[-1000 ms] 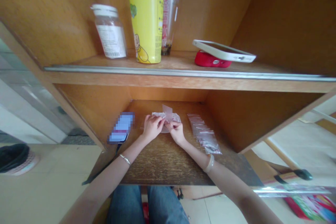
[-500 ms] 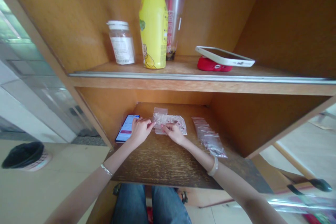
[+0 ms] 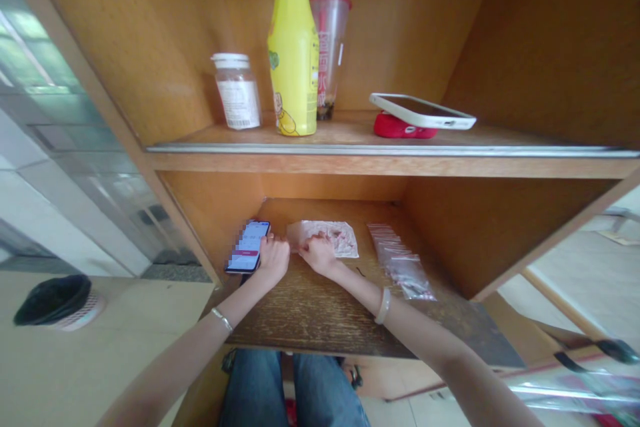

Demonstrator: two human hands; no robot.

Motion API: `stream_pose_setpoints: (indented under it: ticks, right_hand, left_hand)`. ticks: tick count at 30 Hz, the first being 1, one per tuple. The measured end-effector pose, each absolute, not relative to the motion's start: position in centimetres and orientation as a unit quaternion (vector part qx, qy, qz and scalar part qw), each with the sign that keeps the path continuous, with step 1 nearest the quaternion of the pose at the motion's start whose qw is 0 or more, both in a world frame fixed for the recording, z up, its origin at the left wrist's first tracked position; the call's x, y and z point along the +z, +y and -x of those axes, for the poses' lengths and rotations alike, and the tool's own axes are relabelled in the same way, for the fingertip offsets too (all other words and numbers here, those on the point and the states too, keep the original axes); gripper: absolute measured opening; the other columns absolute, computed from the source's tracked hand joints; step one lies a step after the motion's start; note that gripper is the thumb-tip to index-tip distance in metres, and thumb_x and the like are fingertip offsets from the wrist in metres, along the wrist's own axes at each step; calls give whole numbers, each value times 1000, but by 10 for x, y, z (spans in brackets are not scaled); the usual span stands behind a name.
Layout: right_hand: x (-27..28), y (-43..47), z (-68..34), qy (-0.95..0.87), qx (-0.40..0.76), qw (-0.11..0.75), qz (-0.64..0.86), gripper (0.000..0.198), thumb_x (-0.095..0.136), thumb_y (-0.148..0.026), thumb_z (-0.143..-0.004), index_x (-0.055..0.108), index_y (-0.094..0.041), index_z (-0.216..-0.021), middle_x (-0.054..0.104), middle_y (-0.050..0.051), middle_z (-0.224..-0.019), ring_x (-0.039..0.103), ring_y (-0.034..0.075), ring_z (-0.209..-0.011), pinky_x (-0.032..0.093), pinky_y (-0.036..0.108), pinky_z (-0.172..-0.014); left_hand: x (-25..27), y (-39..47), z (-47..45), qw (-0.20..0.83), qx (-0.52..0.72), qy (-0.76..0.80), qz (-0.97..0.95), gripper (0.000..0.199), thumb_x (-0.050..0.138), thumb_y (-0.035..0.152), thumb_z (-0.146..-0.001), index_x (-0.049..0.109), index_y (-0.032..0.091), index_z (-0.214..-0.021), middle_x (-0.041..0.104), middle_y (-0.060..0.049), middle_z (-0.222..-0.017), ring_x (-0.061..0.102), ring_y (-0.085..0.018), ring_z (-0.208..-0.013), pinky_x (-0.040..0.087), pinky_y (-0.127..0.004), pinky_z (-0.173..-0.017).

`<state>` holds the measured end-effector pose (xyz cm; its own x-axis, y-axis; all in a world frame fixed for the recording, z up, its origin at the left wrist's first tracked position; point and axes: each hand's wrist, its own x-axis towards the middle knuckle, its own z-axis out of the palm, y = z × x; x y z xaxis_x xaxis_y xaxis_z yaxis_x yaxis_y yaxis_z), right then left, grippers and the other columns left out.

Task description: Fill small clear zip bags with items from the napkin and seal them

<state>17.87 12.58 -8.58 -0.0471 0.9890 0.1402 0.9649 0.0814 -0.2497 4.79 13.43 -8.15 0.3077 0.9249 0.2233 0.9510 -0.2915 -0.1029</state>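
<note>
A small clear plastic bag (image 3: 336,237) with pink bits inside lies flat on the lower wooden shelf (image 3: 310,307). My right hand (image 3: 318,255) sits on its near edge, fingers curled and pinching it. My left hand (image 3: 274,257) is curled at the bag's left corner, right beside a lit phone (image 3: 249,247) lying on the shelf. The two hands almost touch. What the fingertips pinch is hidden.
A stack of clear zip bags (image 3: 403,264) lies to the right on the same shelf. On the upper shelf (image 3: 350,147) stand a white-capped jar (image 3: 237,90), a yellow bottle (image 3: 293,47) and a plastic cup with straw (image 3: 330,47); a white phone (image 3: 423,111) rests on a red object. A bin (image 3: 55,300) stands on the floor at left.
The bag, held up between both hands a second ago, now lies flat on the shelf. Both hands have come down and nearer to me, the left one ending beside the phone.
</note>
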Motion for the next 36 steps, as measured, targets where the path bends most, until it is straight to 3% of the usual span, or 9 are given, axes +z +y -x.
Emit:
stream_pose_setpoints:
  ticks: [5,13,19,24,30,36]
  right_hand:
    - [-90,128,-181,-731,28,126,670,32,60,-39,-82,74,-11,-88,70,18,-93,55,33,-105,42,38,-86]
    - [-93,129,-189,-744,29,136,653,25,56,-28,-85,73,-11,-86,71,17,-93,57,32,-102,42,37,-84]
    - [-95,126,-188,-733,17,159,661,28,57,-31,-84,69,-11,-99,67,17,-103,54,30,-107,39,38,-91]
    - [-91,121,-187,-736,25,148,660,35,55,-39,-86,69,-12,-103,63,17,-112,48,33,-114,37,42,-94]
    - [-89,121,-187,-743,23,131,655,27,51,-28,-87,71,-12,-97,64,17,-109,49,33,-111,37,43,-93]
    - [-94,124,-189,-752,17,138,645,28,54,-32,-85,70,-13,-97,65,17,-107,50,32,-109,37,44,-93]
  left_hand:
    - [-82,137,-49,114,-58,-594,794,33,36,5,-83,68,3,-93,68,-22,-92,60,-31,-98,41,-40,-81]
    - [-84,138,-42,110,-64,-599,791,31,38,11,-86,68,5,-89,69,-21,-89,62,-31,-95,42,-40,-80]
    - [-83,134,-42,114,-78,-594,793,34,39,25,-90,67,6,-93,68,-20,-92,61,-31,-96,41,-40,-82]
    - [-87,131,-41,118,-98,-583,798,49,43,48,-88,67,5,-90,67,-21,-90,59,-33,-95,40,-41,-81]
    - [-89,128,-41,117,-103,-580,800,50,51,53,-82,66,6,-91,67,-20,-91,58,-33,-96,40,-40,-81]
    - [-84,127,-42,108,-96,-583,799,52,58,59,-73,68,10,-88,67,-20,-94,57,-33,-99,41,-41,-84]
